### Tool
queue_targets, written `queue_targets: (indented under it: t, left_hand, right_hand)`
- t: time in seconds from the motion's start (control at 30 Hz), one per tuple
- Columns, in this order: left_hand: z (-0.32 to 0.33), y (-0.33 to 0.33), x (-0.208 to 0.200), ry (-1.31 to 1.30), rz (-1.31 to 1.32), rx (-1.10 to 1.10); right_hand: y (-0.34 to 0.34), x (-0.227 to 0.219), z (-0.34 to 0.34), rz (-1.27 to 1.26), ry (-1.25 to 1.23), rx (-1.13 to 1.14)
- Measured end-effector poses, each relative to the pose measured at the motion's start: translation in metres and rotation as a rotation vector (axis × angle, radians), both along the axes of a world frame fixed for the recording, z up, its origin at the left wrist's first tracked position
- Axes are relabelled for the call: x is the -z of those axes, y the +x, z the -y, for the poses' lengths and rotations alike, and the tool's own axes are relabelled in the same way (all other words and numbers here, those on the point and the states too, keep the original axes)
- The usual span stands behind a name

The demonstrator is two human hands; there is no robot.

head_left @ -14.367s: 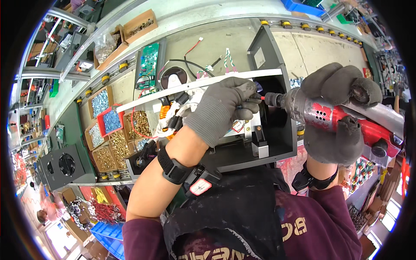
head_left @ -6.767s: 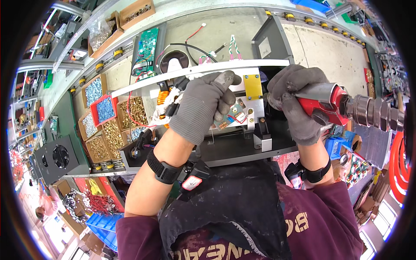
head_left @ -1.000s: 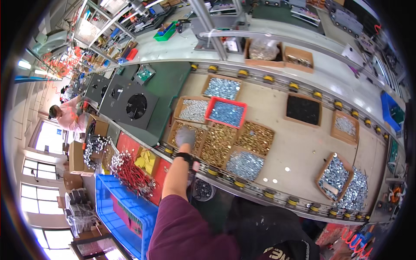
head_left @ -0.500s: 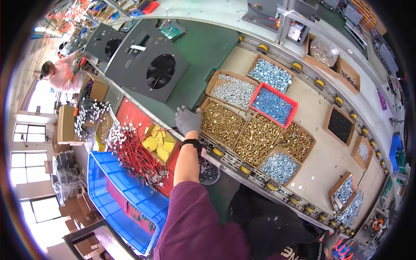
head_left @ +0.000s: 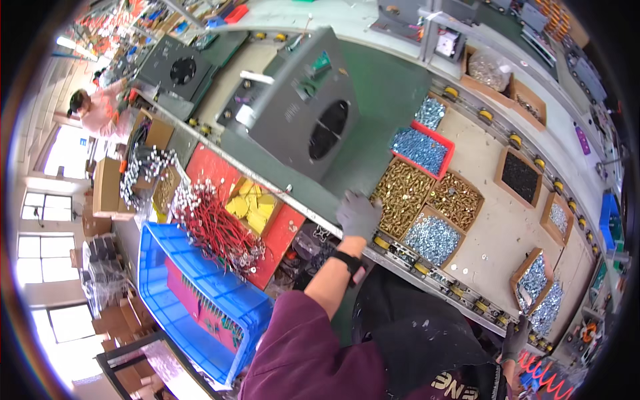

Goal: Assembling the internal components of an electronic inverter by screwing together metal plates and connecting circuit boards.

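My left hand, in a grey glove, is at the near right corner of a flat green board, its fingers curled at the edge. On this board a dark grey metal panel with a round fan opening is tilted up, with a boxy part behind its lower left side. My right hand, in a dark glove, is low at the right by the rail's near edge. Its fingers blend into the dark surroundings, and what it holds, if anything, is unclear. A red coiled hose hangs beside it.
Cardboard trays of brass screws and silver nuts and a red tray of bluish screws lie right of the board. Red wires, yellow pieces and a blue crate are at the left. Roller rails edge the bench.
The green board and my left hand have moved right, and the board now covers some screw trays. The grey panel has gone from lying flat to tilted up. My right hand has come into clearer view.
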State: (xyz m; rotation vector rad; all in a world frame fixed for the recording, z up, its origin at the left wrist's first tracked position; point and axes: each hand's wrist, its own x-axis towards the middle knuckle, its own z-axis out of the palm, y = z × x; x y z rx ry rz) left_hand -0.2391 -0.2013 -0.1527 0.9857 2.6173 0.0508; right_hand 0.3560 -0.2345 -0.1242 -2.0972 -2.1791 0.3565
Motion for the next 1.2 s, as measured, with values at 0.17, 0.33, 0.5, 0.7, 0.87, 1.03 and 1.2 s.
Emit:
queue_targets:
  t: [0.17,0.33,0.5,0.7,0.87,1.03,1.2]
  left_hand:
    - [-0.006,0.112,0.006,-0.051,0.129,0.354]
    - [0.009,0.183,0.009,0.013,0.035,0.864]
    - [0.001,0.285,-0.007,0.057,0.064,1.285]
    - [0.004,0.416,-0.009,-0.099,-0.043,1.508]
    - [-0.003,0.502,-0.008,-0.231,-0.112,1.566]
    - [-0.015,0.567,-0.006,-0.253,-0.083,1.622]
    - [-0.008,0.638,-0.039,-0.297,-0.050,1.643]
  right_hand:
    - [-0.023,-0.029,0.028,-0.201,0.035,0.330]
    - [-0.034,-0.054,0.040,-0.099,-0.029,0.374]
    - [0.066,-0.066,0.128,-0.151,0.198,0.779]
    - [0.289,-0.064,0.211,-0.027,0.464,1.160]
    - [0.453,-0.053,0.189,0.077,0.407,1.281]
    - [0.532,-0.066,0.145,0.005,0.259,1.476]
    - [0.594,-0.041,0.139,-0.156,0.187,1.459]
